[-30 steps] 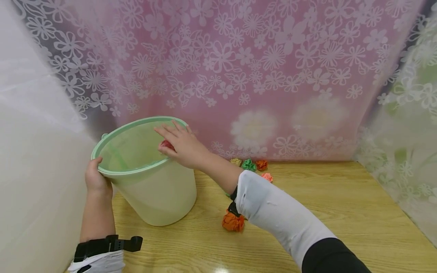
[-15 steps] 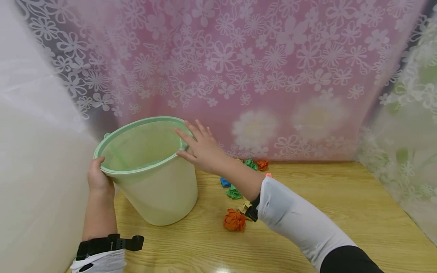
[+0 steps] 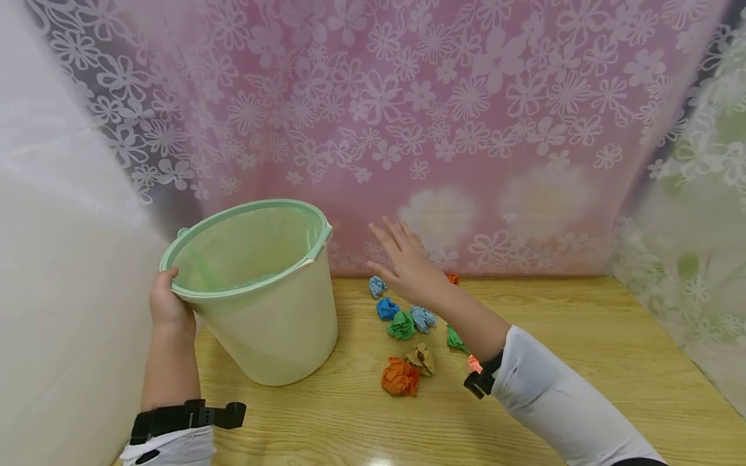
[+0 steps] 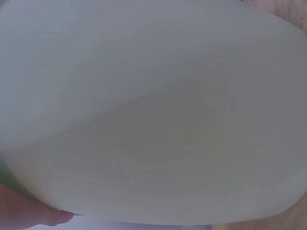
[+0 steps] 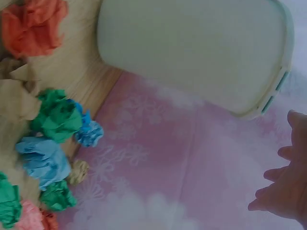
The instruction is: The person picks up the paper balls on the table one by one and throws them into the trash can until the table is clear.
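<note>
A pale cream plastic bucket (image 3: pixel 280 323) with a green rim stands tilted slightly at the left of the table. My left hand (image 3: pixel 170 304) grips its rim on the near left, thumb hooked over the edge. In the left wrist view the bucket wall (image 4: pixel 158 115) fills most of the picture. My right hand (image 3: pixel 408 268) hangs above the table to the right of the bucket, fingers spread and holding nothing. Under and around it lie crumpled paper balls: an orange one (image 3: pixel 400 377), a tan one (image 3: pixel 421 359), a green one (image 3: pixel 402 325) and several others. The bucket's bottom is hidden.
A light blue paper ball (image 3: pixel 377 286) lies near the back edge of the wooden table (image 3: pixel 553 362). The pink floral curtain (image 3: pixel 373 129) hangs right behind it. White sheeting (image 3: pixel 70 259) borders the left side, and a green-patterned curtain (image 3: pixel 693 272) the right.
My right hand has released a red paper ball over the bucket and moved right, away from the rim, uncovering several paper balls. The left hand keeps its grip on the bucket.
</note>
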`<state>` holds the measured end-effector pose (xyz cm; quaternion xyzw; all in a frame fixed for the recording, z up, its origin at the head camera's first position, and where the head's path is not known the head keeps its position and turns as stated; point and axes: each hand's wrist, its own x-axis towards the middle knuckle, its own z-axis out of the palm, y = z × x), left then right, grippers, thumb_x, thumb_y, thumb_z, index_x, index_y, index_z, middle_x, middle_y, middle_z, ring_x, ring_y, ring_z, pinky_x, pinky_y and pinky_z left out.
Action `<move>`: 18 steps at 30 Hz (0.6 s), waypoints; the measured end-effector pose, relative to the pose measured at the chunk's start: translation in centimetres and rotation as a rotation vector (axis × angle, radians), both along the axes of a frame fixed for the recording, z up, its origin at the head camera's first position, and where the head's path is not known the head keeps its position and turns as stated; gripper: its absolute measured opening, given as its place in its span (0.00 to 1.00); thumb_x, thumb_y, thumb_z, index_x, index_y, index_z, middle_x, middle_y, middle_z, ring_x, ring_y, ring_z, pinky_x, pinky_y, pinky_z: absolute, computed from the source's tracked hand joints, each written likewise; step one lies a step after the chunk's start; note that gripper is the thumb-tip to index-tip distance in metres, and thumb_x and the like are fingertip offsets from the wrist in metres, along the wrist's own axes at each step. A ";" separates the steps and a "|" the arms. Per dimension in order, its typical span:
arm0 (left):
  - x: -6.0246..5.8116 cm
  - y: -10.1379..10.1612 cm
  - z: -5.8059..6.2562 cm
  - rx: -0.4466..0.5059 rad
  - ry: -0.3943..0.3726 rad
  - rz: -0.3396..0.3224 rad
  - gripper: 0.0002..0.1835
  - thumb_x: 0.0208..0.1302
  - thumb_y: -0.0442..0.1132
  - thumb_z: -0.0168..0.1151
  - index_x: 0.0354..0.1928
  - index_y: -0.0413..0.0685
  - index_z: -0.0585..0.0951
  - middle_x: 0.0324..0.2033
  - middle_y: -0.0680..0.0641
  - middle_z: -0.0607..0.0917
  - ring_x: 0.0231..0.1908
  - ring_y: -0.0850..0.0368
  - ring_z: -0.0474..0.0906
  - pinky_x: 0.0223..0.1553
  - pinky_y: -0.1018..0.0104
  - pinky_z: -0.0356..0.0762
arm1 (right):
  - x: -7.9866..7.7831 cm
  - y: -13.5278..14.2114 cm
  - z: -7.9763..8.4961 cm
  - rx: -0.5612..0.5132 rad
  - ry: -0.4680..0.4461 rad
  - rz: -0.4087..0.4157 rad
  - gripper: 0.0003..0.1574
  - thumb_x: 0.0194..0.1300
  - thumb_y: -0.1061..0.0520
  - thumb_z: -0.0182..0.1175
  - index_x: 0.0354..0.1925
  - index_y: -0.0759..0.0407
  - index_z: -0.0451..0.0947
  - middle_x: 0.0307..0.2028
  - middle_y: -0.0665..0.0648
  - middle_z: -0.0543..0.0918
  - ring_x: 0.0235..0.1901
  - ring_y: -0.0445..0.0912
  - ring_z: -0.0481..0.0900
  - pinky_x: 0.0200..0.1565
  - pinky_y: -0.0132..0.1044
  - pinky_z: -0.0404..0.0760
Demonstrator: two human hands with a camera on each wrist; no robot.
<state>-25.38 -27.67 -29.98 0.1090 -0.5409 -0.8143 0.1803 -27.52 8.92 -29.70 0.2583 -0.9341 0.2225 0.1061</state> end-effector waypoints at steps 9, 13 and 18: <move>0.3 0.1 -0.3 -0.030 -0.022 0.003 0.30 0.73 0.47 0.32 0.75 0.57 0.52 0.73 0.58 0.53 0.71 0.64 0.46 0.71 0.71 0.40 | 0.3 3.7 -3.7 0.006 -0.059 -0.052 0.42 0.74 0.41 0.47 0.77 0.46 0.42 0.77 0.61 0.40 0.74 0.64 0.33 0.69 0.67 0.40; 0.3 0.2 -0.2 -0.011 -0.024 0.014 0.29 0.73 0.46 0.32 0.75 0.56 0.53 0.72 0.57 0.55 0.70 0.63 0.49 0.71 0.71 0.43 | 0.5 5.0 -5.5 -0.003 -0.072 -0.084 0.44 0.73 0.43 0.50 0.77 0.48 0.42 0.76 0.65 0.41 0.73 0.67 0.34 0.67 0.69 0.41; 0.3 0.3 0.0 -0.007 -0.025 0.016 0.28 0.73 0.47 0.33 0.74 0.57 0.55 0.70 0.58 0.59 0.68 0.63 0.53 0.70 0.71 0.45 | 0.9 6.8 -8.0 0.000 -0.103 -0.122 0.45 0.72 0.43 0.52 0.76 0.54 0.44 0.74 0.69 0.45 0.73 0.68 0.38 0.67 0.69 0.43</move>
